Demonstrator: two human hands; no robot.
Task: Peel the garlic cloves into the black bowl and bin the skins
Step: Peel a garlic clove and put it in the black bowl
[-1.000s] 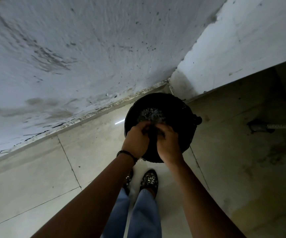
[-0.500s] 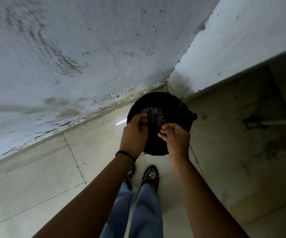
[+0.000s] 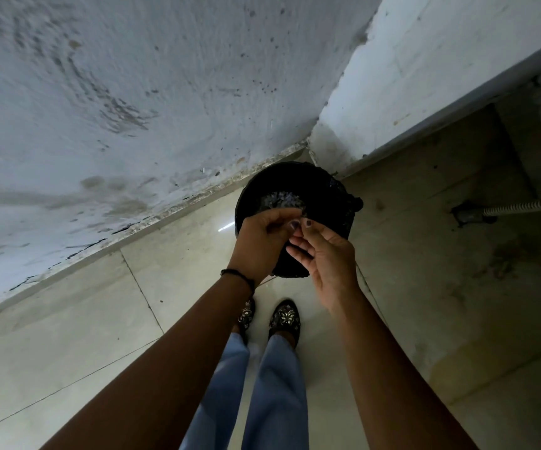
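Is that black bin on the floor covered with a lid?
No, the black bin is open, and pale scraps show inside it.

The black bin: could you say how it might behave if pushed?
The black bin probably slides easily: it stands on glossy floor tiles. Likely light, since only papery skins show inside. Its wide round body seems unlikely to tip.

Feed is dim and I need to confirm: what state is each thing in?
bin: upright on the floor, open-topped, pale skins inside.
left hand: over the bin, fingers curled; contents hidden.
right hand: palm up, fingers relaxed, thumb against the left hand.
hose: joined to a dark fitting.
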